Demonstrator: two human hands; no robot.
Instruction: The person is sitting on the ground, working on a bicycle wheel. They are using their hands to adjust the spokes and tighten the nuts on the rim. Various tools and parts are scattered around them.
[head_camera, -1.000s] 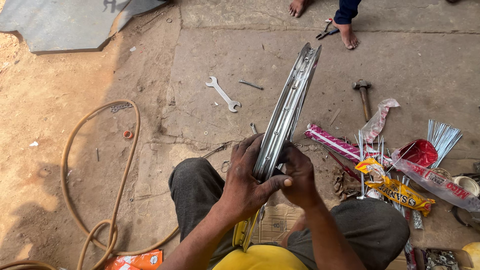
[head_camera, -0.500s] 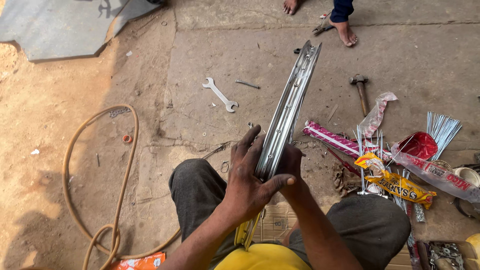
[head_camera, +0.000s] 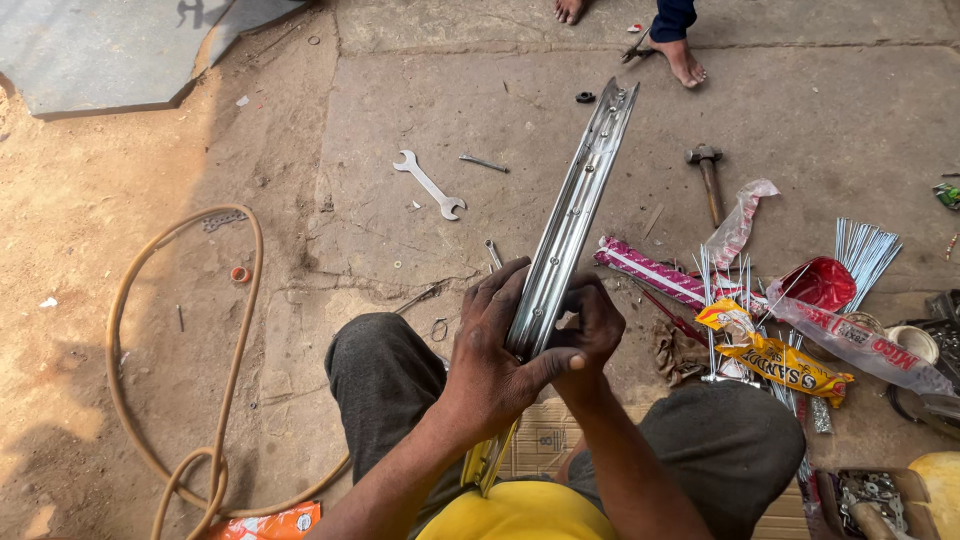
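Cracked concrete floor (head_camera: 820, 130), spanner (head_camera: 429, 185), hammer (head_camera: 708, 178), tan hose (head_camera: 180, 400), bundled spokes (head_camera: 865, 250), perhaps packets (head_camera: 775, 360)

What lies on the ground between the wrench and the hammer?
In the head view, the metal wheel rim crosses between the wrench and the hammer.

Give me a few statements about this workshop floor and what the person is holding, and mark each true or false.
1. Both hands grip the metal wheel rim. True: left hand and right hand clasp it.
2. The wrench lies right of the rim. False: it lies to its left.
3. The hammer rests on the ground. True.
4. The hose is coiled around the rim. False: it lies apart, on the dirt at left.
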